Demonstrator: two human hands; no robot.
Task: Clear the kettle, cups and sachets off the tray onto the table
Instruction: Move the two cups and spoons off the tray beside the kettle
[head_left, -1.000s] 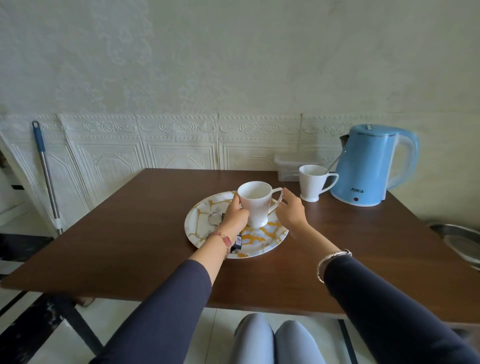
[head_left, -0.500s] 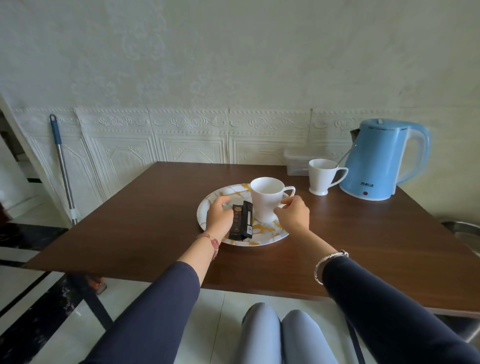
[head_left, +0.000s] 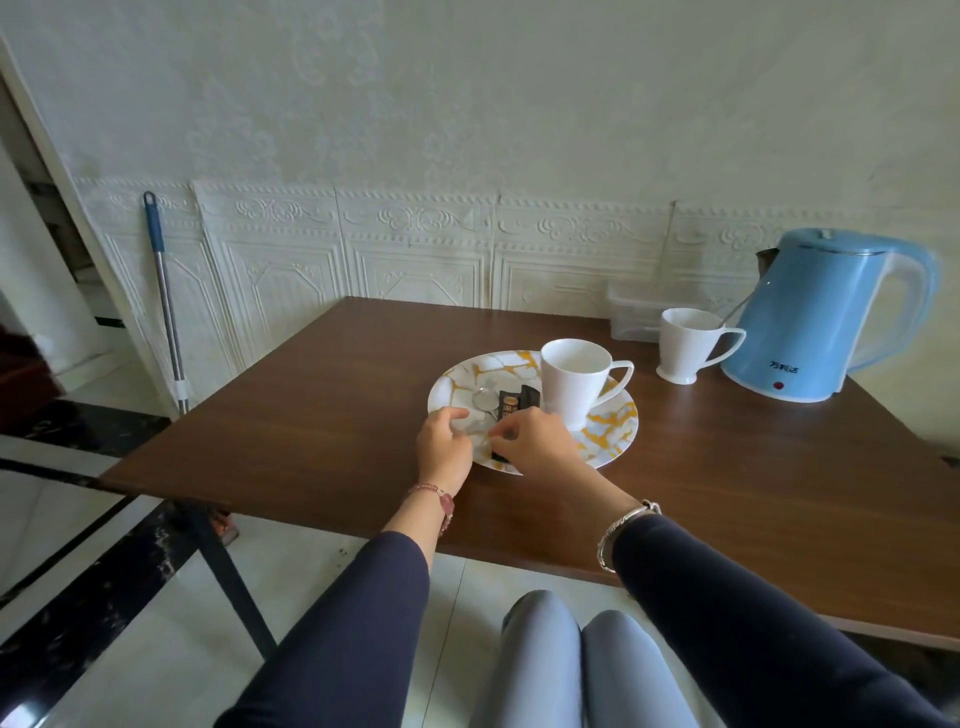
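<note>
Kettle (head_left: 815, 322) and one cup (head_left: 685, 343) stand on the table (head_left: 322, 415) at far right, off the tray (head_left: 618, 421). The second cup (head_left: 571, 382) sits on the tray's right side. Both hands crowd the near rim over the dark sachets (head_left: 511, 408): right hand (head_left: 540, 447) fingers pinched, seemingly on a sachet; left hand (head_left: 444, 449) curled, apparently empty, likely steadying

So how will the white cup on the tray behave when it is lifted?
The white cup looks glazed, so probably rigid, breakable and a little slippery. It narrows to a small foot, so a sideways nudge could tip it. It looks empty, so likely light; its handle offers the surest hold.
</note>
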